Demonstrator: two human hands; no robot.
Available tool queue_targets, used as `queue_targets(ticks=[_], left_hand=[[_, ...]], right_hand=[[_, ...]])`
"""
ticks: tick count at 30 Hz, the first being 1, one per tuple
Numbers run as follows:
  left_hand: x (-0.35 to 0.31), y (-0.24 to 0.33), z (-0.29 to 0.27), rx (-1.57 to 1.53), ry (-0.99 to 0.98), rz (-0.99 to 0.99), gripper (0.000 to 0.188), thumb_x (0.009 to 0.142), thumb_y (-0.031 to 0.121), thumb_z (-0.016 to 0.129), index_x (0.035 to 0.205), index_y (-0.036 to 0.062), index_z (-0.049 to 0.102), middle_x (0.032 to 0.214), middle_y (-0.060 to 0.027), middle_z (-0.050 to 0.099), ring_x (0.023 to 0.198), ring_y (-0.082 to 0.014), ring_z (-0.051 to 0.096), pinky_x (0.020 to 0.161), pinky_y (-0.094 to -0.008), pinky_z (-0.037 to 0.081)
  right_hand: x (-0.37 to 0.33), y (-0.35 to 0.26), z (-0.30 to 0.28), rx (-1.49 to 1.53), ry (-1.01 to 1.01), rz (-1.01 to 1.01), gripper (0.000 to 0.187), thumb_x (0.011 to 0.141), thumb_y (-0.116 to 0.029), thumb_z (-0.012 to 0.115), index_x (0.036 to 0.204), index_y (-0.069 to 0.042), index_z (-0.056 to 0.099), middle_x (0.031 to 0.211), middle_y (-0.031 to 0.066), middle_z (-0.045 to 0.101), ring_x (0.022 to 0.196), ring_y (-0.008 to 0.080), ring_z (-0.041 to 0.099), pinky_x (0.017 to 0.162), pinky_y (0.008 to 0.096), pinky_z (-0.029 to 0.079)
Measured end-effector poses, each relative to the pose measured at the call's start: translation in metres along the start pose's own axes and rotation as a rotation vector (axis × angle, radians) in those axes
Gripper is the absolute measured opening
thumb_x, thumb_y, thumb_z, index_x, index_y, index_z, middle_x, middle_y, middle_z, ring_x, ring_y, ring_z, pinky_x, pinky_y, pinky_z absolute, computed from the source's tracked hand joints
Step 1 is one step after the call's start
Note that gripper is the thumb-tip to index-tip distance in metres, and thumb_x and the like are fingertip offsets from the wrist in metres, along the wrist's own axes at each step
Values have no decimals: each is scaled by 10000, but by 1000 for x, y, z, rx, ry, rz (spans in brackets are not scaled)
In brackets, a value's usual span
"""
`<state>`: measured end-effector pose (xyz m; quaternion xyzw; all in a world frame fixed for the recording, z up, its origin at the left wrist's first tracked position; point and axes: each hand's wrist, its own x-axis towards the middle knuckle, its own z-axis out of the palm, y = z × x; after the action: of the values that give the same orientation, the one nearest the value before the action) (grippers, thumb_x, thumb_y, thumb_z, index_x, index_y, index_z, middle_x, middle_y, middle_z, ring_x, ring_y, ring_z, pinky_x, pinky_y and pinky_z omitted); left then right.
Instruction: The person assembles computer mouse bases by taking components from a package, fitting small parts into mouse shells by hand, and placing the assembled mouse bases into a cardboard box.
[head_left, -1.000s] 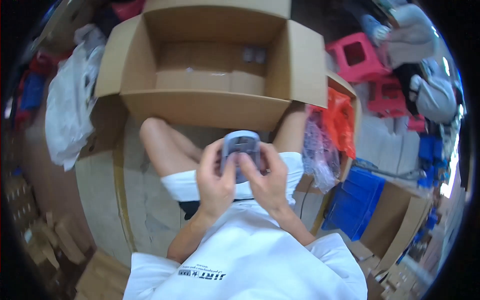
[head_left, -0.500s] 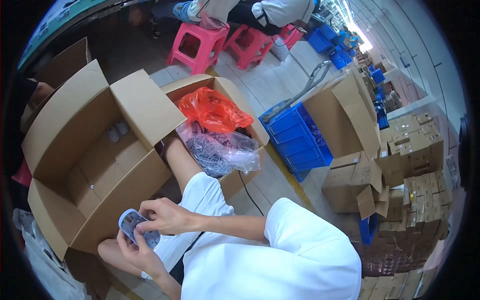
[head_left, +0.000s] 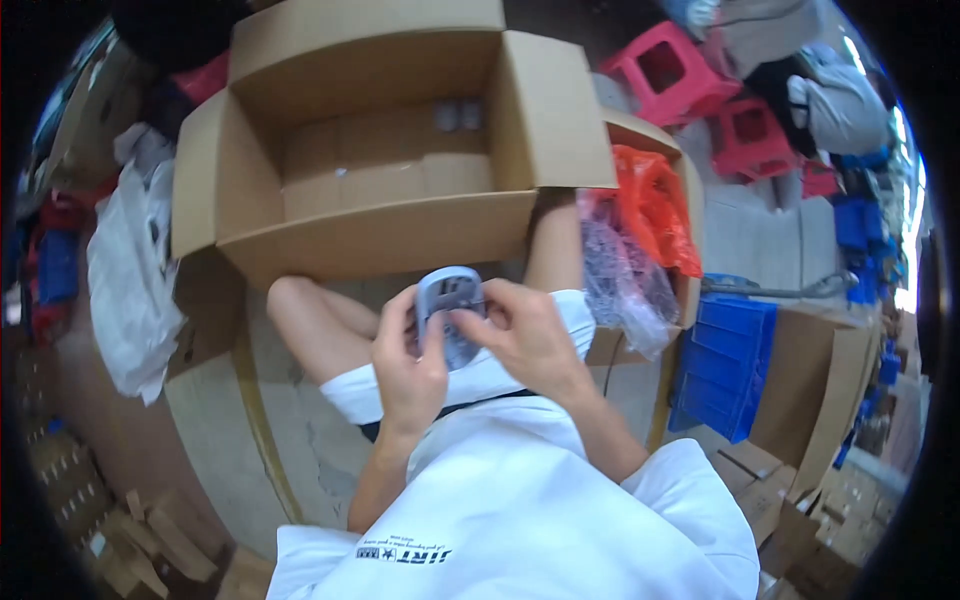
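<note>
Both hands pinch a grey plastic part (head_left: 449, 312) above the lap: left hand (head_left: 411, 368) curled around its left side, right hand (head_left: 522, 335) gripping its right, hiding its lower half. Its long axis points toward the open cardboard box (head_left: 380, 235), whose near wall lies just beyond with little clearance.

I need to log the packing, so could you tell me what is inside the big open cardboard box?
Two small grey items lie at the far wall of the cardboard box; its near wall hides the closest floor.

Daylight glare at right; edges bend, perhaps blurred (fisheye).
</note>
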<state>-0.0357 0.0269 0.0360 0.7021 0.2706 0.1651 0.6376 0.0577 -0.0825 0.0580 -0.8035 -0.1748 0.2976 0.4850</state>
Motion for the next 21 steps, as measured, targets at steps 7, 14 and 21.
queue_targets(ticks=[7, 14, 21], left_hand=[[-7, 0, -8, -11, -15, 27, 354, 854, -55, 551, 1204, -33, 498, 1033, -164, 631, 838, -205, 634, 716, -269, 530], [-9, 6, -13, -60, -49, 66, 374, 835, -55, 566, 1204, -32, 507, 1006, -156, 639, 811, -198, 635, 677, -259, 530], [-9, 10, -14, -1, -32, 121, 391, 796, -42, 596, 1181, -27, 531, 915, -126, 654, 712, -163, 612, 580, -232, 499]], right_hand=[[0, -10, 0, -106, -10, -84, 156, 797, -114, 698, 778, 21, 624, 561, -7, 416, 510, 94, 311, 459, 246, 261], [-4, -26, -11, -154, -95, -69, 135, 780, -76, 667, 786, 41, 601, 590, 38, 463, 518, 125, 356, 460, 274, 309], [-6, -22, -5, -169, -15, -174, 121, 766, -81, 670, 772, 19, 602, 574, 15, 426, 514, 113, 324, 457, 262, 275]])
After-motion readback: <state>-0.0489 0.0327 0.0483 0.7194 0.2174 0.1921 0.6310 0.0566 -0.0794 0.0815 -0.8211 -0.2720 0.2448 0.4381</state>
